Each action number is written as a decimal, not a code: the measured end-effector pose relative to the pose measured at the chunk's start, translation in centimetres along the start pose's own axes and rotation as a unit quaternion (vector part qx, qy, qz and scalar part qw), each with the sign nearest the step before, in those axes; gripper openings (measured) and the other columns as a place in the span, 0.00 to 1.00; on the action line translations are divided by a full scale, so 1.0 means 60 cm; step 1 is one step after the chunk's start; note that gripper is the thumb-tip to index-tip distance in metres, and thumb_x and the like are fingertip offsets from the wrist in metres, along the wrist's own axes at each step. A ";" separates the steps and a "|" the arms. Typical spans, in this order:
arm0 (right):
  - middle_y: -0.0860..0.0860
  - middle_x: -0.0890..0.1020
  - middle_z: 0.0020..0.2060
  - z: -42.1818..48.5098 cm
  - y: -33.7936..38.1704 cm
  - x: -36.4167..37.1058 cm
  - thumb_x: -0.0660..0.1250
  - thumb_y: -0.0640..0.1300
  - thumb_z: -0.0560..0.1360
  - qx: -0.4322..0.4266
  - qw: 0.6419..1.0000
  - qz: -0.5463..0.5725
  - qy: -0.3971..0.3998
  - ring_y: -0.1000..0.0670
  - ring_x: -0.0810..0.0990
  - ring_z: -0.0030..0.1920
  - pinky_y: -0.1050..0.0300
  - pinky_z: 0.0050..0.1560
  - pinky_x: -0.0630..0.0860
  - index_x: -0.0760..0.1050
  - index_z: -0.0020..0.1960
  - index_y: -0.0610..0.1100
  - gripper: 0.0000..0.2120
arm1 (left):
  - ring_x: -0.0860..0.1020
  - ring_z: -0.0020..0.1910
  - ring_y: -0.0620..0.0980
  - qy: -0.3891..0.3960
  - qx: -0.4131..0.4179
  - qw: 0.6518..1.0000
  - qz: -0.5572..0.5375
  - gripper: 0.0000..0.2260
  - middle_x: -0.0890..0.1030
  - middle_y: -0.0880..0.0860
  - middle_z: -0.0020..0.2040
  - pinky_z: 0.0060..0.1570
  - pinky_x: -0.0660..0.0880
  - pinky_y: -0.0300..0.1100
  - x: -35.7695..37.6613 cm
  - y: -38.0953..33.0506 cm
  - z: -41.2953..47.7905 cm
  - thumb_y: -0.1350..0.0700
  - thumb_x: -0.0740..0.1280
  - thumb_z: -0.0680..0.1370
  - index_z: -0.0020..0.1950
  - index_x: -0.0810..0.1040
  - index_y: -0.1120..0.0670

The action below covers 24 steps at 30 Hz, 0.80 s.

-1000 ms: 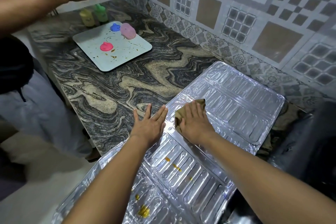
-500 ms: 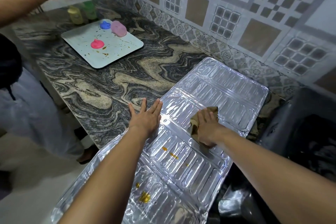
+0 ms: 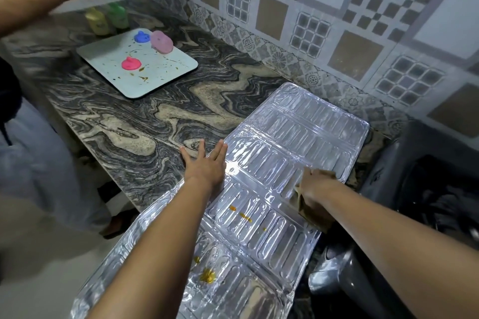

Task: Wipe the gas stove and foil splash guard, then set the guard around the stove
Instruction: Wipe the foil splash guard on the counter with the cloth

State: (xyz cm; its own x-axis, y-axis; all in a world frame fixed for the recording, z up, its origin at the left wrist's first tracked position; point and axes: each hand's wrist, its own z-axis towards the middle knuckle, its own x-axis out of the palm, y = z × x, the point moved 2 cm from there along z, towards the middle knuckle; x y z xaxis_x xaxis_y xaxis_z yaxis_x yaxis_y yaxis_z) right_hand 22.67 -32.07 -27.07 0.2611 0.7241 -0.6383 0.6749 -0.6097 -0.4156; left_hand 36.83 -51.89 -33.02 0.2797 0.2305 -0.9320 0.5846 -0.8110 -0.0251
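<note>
On the marbled counter [image 3: 145, 122], the ribbed foil splash guard [image 3: 298, 142] shows yellow spatters; left hand [image 3: 206, 164] spread flat.

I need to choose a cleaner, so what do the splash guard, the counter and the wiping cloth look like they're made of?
Splash guard: thin embossed aluminium foil, mirror-bright, by its glare and pressed ribs. Counter: polished stone, probably granite or marble, by its swirling grey-and-tan veins. Cloth: soft brown fabric, matte and folding limply.
</note>
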 end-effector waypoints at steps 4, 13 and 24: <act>0.38 0.63 0.74 -0.004 -0.019 -0.006 0.59 0.37 0.82 0.001 1.000 0.001 -0.005 0.38 0.66 0.73 0.48 0.69 0.69 0.59 0.77 0.35 0.25 | 0.35 0.78 0.62 -0.003 0.004 1.000 0.007 0.27 0.33 0.43 0.79 0.65 0.40 0.80 0.003 0.002 -0.001 0.49 0.44 0.85 0.79 0.31 0.48; 0.45 0.76 0.66 0.025 -0.030 0.001 0.64 0.38 0.76 0.033 0.995 0.093 0.000 0.43 0.76 0.66 0.52 0.61 0.74 0.74 0.66 0.39 0.19 | 0.36 0.79 0.60 -0.009 0.012 1.000 0.018 0.26 0.33 0.42 0.79 0.66 0.38 0.79 0.003 0.005 0.001 0.46 0.41 0.85 0.78 0.31 0.47; 0.45 0.78 0.58 -0.029 -0.051 -0.069 0.74 0.49 0.72 -0.079 0.981 0.126 -0.124 0.41 0.80 0.55 0.54 0.51 0.75 0.77 0.54 0.47 0.13 | 0.37 0.79 0.58 -0.078 0.062 0.995 -0.025 0.26 0.43 0.44 0.81 0.70 0.39 0.74 -0.021 0.031 -0.012 0.42 0.41 0.84 0.81 0.39 0.46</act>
State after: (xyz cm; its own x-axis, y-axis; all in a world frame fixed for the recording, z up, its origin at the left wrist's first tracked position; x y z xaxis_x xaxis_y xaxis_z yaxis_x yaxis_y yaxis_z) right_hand 20.72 -32.65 -22.01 0.2705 0.4451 -0.8536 0.7147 -0.6869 -0.1317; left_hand 38.09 -53.29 -31.63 0.1246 0.1935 -0.9732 0.4940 -0.8627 -0.1083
